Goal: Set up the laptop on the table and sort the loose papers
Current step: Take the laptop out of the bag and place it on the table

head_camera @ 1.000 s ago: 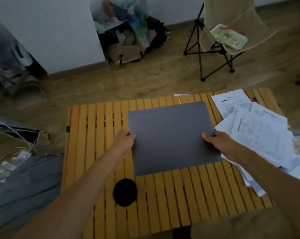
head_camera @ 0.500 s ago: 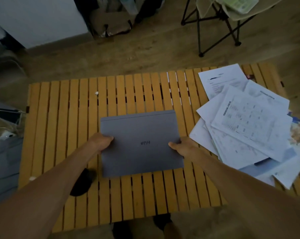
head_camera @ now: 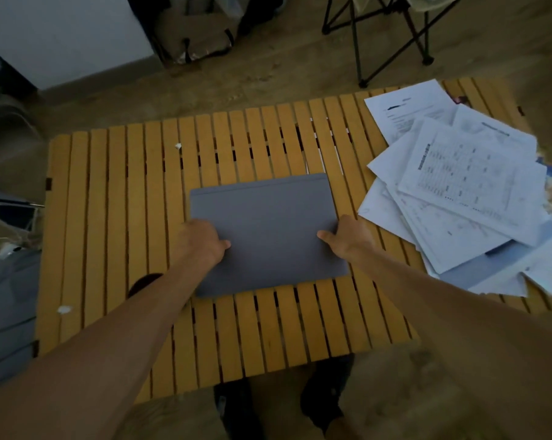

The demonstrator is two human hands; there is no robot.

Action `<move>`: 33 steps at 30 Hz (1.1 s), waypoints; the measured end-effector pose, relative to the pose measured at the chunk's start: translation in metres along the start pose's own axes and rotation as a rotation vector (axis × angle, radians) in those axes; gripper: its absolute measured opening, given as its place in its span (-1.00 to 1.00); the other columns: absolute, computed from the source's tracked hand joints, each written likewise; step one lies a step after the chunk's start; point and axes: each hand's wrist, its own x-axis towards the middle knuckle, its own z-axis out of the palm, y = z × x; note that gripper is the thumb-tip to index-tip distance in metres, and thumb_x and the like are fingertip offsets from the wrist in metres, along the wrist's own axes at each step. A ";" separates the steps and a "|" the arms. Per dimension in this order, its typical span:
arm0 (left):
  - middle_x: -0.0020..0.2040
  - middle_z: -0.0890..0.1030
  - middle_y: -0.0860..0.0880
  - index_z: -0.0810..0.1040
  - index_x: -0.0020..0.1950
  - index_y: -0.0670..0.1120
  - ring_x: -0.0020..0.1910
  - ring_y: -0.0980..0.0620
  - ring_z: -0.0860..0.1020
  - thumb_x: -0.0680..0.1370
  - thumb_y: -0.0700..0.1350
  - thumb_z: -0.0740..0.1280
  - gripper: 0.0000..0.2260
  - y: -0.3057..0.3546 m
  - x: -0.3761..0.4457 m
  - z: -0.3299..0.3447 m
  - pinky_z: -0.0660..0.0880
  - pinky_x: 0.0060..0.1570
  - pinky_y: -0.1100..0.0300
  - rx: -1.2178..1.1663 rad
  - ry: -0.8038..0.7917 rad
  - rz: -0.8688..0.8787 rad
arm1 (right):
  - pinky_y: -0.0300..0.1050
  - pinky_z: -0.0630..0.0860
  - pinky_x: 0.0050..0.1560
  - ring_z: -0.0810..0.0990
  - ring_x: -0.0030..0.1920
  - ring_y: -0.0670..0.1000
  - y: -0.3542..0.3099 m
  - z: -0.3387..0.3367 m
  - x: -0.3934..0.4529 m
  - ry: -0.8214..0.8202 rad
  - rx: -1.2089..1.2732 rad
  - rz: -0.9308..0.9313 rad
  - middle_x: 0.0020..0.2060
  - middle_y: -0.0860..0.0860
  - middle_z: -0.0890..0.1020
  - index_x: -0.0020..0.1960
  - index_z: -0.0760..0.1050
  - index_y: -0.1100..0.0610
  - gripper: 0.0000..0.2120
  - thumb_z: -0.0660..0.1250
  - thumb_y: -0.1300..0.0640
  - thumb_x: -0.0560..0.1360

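The closed laptop (head_camera: 268, 236) lies mid-desk (head_camera: 109, 217), apparently resting flat. The left hand (head_camera: 201, 241) and right hand (head_camera: 347, 238) grip its side edges. The papers (head_camera: 458, 185) beside the laptop remain unsorted; lid unopened.

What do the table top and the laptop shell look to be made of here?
Table: yellowish wood or bamboo slats, smooth, with dark gaps between them. Laptop: matte grey shell, likely metal though plastic is possible; it shows an even, dull sheen and no texture.
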 end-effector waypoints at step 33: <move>0.51 0.16 -0.27 0.24 0.48 -0.16 0.48 -0.28 0.14 0.64 0.17 0.09 -0.46 -0.016 -0.071 0.101 0.17 0.44 -0.14 0.028 0.412 0.232 | 0.09 0.35 0.34 0.40 0.29 0.19 0.048 0.080 -0.045 0.518 -0.204 -0.479 0.23 0.18 0.48 0.28 0.43 0.18 -0.61 0.09 -0.09 0.66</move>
